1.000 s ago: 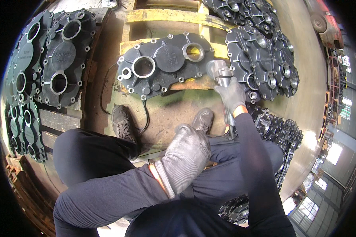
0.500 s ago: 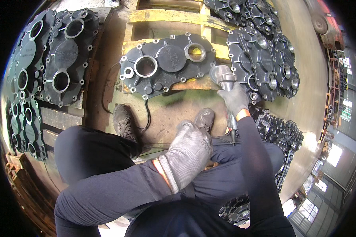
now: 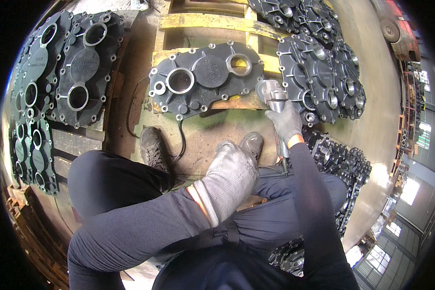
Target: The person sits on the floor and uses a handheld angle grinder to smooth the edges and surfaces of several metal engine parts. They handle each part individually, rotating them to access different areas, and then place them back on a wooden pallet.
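Note:
My right hand [image 3: 286, 121], in a grey glove, is wrapped around the body of an angle grinder [image 3: 276, 94]. The grinder's head is by the right end of a black cast gear housing cover [image 3: 210, 72]; whether it touches the cover I cannot tell. This cover lies flat on a yellow pallet [image 3: 203, 21] and has two large round openings and bolt bosses along its rim. My left hand [image 3: 234, 174], also gloved, is held over my lap, nearer to me than the cover. Its back faces up and its fingers are hidden beneath it.
Similar black covers [image 3: 84, 67] lie on a wooden pallet [image 3: 77, 140] at the left. More covers [image 3: 319, 72] stand stacked close at the right, beside a pile of dark castings [image 3: 345, 169]. A black cable [image 3: 181, 140] runs across the floor by my shoes [image 3: 152, 147].
The view has shifted slightly, and the left-side covers sit a little further right. My left hand is slightly higher in the picture. My right hand keeps its hold on the grinder.

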{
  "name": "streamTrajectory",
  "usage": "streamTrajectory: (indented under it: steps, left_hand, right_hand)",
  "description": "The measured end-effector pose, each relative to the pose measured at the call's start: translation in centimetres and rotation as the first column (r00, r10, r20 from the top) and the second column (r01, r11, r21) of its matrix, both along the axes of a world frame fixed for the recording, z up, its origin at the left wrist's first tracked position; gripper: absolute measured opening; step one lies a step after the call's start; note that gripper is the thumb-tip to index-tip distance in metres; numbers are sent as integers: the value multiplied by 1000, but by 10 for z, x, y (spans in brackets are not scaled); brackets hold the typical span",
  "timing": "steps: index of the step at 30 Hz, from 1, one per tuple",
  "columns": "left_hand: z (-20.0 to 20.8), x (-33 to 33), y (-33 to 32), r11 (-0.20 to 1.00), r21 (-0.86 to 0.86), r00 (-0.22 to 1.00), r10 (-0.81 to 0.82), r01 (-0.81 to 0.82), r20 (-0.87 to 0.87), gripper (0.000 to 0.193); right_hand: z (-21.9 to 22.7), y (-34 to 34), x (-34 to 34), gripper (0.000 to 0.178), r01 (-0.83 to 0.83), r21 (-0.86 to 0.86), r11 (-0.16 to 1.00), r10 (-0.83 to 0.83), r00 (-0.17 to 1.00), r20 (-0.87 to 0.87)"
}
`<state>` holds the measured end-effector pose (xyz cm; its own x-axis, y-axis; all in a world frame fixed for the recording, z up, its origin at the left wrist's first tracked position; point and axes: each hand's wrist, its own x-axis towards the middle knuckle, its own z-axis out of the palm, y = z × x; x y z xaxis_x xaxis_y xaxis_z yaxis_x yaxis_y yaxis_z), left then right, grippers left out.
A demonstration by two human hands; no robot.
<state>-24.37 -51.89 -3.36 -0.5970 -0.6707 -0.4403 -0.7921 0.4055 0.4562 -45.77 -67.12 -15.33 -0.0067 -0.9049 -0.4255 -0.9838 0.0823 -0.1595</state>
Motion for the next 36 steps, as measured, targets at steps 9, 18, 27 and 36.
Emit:
streamTrajectory:
  steps: [9,18,27,36]
  left_hand:
    - [-1,-1,0,999,-36,999,27,-26,46,24]
    - [2,-2,3,993,-104,998,62,-60,14,25]
    - [-11,-7,0,987,38,986,156,-155,-50,25]
    - [-12,-9,2,990,13,990,138,-138,-21,26]
  right_hand:
    - [6,-10,17,68,-11,57,998,11,1000,-2]
    - [4,-7,-15,64,36,-11,999,-36,999,35]
    - [6,-14,-1,69,-7,50,999,7,1000,0]
    - [-10,-20,-13,65,-14,39,999,8,990,138]
